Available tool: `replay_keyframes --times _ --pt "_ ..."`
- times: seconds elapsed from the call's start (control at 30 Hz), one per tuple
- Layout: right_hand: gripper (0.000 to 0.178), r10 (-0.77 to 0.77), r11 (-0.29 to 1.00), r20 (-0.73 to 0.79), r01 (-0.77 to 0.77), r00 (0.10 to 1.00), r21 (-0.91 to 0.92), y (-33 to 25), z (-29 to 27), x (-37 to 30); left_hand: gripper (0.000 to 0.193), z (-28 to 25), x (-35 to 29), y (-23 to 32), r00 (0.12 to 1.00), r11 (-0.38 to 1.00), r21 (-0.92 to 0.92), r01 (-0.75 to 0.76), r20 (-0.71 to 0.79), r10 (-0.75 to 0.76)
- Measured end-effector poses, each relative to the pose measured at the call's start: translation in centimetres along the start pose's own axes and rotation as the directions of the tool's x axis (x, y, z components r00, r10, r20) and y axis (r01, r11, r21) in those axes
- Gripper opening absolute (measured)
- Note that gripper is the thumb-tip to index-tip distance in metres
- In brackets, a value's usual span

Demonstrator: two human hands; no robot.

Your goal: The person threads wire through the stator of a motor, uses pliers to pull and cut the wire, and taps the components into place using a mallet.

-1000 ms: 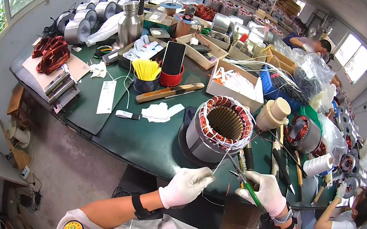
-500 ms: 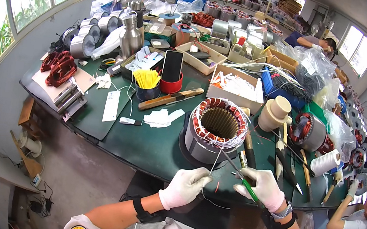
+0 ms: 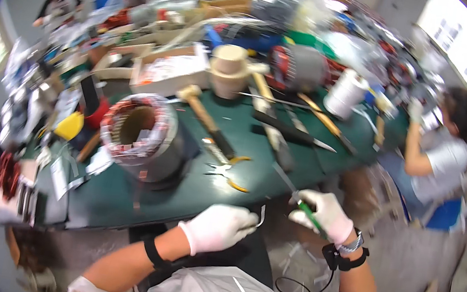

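Observation:
My left hand (image 3: 221, 229), in a white glove, is closed in a pinch near the table's front edge. A short white strip (image 3: 262, 215) stands up at its fingertips. My gloved right hand (image 3: 324, 217) is wrapped round a green-handled tool (image 3: 309, 213), whose thin metal blade points up and left; motion blur hides its exact kind. Beyond my left hand, on the green table (image 3: 116, 204), a motor stator (image 3: 176, 146) stands upright, with copper windings laced in white round its top. Neither hand touches it. Yellow-handled pliers (image 3: 236, 185) lie open between the stator and my right hand.
A mallet (image 3: 205, 114), a black-handled knife (image 3: 287, 128) and other wooden-handled tools lie behind the pliers. A white thread spool (image 3: 347, 93), a beige stepped block (image 3: 229, 73) and another stator (image 3: 302, 69) stand farther back. A co-worker (image 3: 442, 141) sits at the right.
My view has swung right, so the stator appears farther left. My hands have come away from the stator's lacing. The white strip now shows at my left fingertips, and the pliers have come into sight.

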State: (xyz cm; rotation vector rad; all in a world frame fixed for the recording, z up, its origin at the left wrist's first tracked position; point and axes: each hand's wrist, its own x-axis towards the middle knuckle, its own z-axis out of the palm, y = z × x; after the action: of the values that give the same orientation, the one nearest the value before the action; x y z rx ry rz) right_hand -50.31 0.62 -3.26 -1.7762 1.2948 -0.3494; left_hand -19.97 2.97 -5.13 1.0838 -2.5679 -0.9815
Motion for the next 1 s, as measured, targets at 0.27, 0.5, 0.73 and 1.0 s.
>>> replay_keyframes --times 0.27,0.5,0.73,1.0 --pt "0.026 0.281 0.959 -0.884 -0.063 0.373 0.278 5.3 -5.7 -13.5 0.06 -6.5 13.8 12.8 0.617 0.717 0.095 -0.691 -0.44 0.652" --pt "0.025 0.192 0.939 -0.938 0.222 0.289 0.261 4.5 -4.3 -9.3 0.053 -6.6 3.8 5.2 0.868 0.906 0.158 -0.393 -0.261 0.422" --pt "0.052 -0.096 0.961 -0.437 -0.03 0.894 -0.274 -2.5 0.9 1.3 0.023 -4.5 -14.1 -3.2 0.83 0.958 -0.009 0.286 -0.498 -0.252" --pt "0.041 -0.123 0.665 -0.308 -0.152 0.943 -0.731 -4.9 1.3 11.3 0.017 -2.2 -23.0 -11.6 0.277 0.834 -0.177 0.523 -0.89 -0.362"
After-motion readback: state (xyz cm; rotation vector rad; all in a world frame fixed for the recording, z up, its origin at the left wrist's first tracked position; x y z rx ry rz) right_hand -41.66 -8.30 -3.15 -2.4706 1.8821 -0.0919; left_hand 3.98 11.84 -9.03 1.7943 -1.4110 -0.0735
